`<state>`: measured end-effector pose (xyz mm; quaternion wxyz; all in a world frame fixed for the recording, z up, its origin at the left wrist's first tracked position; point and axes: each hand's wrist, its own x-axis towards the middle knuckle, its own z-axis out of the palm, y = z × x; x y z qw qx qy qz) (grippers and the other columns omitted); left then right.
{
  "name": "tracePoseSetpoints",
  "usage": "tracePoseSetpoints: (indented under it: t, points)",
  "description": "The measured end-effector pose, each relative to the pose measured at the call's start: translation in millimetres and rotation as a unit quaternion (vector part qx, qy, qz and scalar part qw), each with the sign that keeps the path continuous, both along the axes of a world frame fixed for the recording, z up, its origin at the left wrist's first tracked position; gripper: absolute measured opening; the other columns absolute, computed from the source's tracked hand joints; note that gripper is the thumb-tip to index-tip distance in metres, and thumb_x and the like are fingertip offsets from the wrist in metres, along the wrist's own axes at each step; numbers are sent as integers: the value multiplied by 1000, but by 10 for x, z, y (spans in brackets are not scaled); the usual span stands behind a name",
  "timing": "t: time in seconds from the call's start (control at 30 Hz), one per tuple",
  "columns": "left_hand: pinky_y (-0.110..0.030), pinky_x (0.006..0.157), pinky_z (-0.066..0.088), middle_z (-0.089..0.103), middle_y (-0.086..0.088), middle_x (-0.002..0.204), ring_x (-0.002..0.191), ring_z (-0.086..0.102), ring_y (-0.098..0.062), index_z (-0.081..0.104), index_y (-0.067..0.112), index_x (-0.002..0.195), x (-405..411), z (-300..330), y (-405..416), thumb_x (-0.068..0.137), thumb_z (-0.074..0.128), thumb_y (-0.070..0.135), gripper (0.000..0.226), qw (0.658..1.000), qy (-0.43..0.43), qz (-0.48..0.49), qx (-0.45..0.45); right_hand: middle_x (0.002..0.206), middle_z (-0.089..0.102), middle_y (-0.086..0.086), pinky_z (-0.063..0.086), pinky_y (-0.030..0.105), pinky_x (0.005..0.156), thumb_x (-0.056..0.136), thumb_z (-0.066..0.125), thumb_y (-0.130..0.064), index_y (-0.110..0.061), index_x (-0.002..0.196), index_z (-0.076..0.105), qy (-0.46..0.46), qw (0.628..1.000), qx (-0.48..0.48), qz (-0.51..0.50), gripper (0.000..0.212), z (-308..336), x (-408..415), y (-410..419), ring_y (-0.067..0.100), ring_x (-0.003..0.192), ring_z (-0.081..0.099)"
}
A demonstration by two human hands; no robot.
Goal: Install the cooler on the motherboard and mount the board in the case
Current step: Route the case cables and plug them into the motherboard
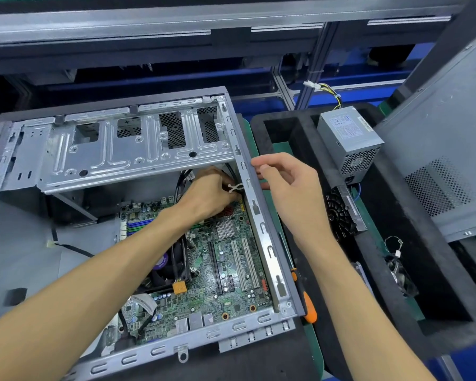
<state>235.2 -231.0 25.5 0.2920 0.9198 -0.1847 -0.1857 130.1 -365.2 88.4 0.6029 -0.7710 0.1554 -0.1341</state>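
Note:
An open grey computer case [267, 243] lies on the bench with a green motherboard [231, 265] inside it. A black fan cooler [171, 268] sits on the board, partly hidden under my left forearm. My left hand [209, 193] reaches deep into the case at the board's far right corner, its fingers curled round a white cable clip [235, 187] and black cables. My right hand [286, 185] hovers at the case's right wall with its fingers loosely curled, its fingertips at the rim; it holds nothing that I can see.
An orange-handled screwdriver [304, 295] lies just right of the case. A black foam tray [396, 270] at the right holds a grey power supply [349, 141], a black fan part [340, 215] and small cables. A grey case side panel [445, 138] leans at the far right.

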Motion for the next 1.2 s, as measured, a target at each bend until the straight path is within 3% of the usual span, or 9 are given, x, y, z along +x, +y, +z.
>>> tracePoseSetpoints:
  t: [0.13,0.2,0.3,0.37,0.63,0.77,0.9,1.07,1.2]
  points:
    - [-37,77,58,75,-8,98,82,70,-23,68,26,88,-14,13,7,86,72,33,8,1000,4,3,-7,98,75,-7,55,46,93,97,57,-11,-24,98,76,3,1000,2,-1,23,0,7,-6,18,99,69]
    - [-34,75,57,74,-5,96,75,68,-19,70,23,89,-23,10,6,86,73,34,11,1000,-5,-2,-9,98,75,-7,55,46,93,97,57,-12,-24,98,76,3,1000,3,-1,22,-5,14,-10,19,99,69]
    - [-28,67,51,73,-4,92,57,57,-11,74,12,106,-50,3,-17,86,72,33,29,999,-49,-22,9,98,75,-7,55,47,93,97,57,-12,-24,98,76,2,1000,3,0,22,-12,24,-11,19,99,69]
    - [-28,70,51,73,-8,98,61,57,-15,72,7,109,-66,11,-35,87,72,29,31,997,-74,-30,14,97,75,-7,55,47,93,97,57,-12,-24,97,76,1,1000,3,-2,22,-16,36,-8,20,99,69]
    - [-38,69,56,71,-6,83,68,63,-23,71,9,89,-111,55,-48,85,71,28,20,995,-92,-36,31,96,75,-9,56,46,91,96,58,-11,-24,95,76,4,1000,-12,11,23,33,59,5,16,99,69]
    - [-29,57,47,58,2,65,55,53,-18,68,11,78,-141,103,-47,84,71,27,18,994,-94,-35,36,96,72,-11,52,22,82,96,61,-15,-26,98,73,15,999,-37,33,17,77,61,27,4,91,65]
    - [-25,45,31,43,14,50,45,43,-4,42,24,54,-141,105,-17,85,69,28,41,994,-96,-34,31,102,63,-2,45,8,74,94,65,-11,-22,109,68,21,997,-58,44,19,73,42,73,2,86,60]
    - [-27,49,39,47,16,52,50,53,-16,42,29,56,-134,93,43,87,68,31,40,993,-109,-49,23,101,62,2,45,8,74,94,67,-11,-20,112,67,14,998,-45,42,21,69,34,70,4,86,60]
    - [-26,52,44,43,19,53,47,48,-6,52,29,70,-142,83,36,88,65,32,23,988,-133,-73,29,103,60,2,46,11,75,94,66,-10,-18,114,67,6,998,-39,39,21,35,38,85,8,89,61]
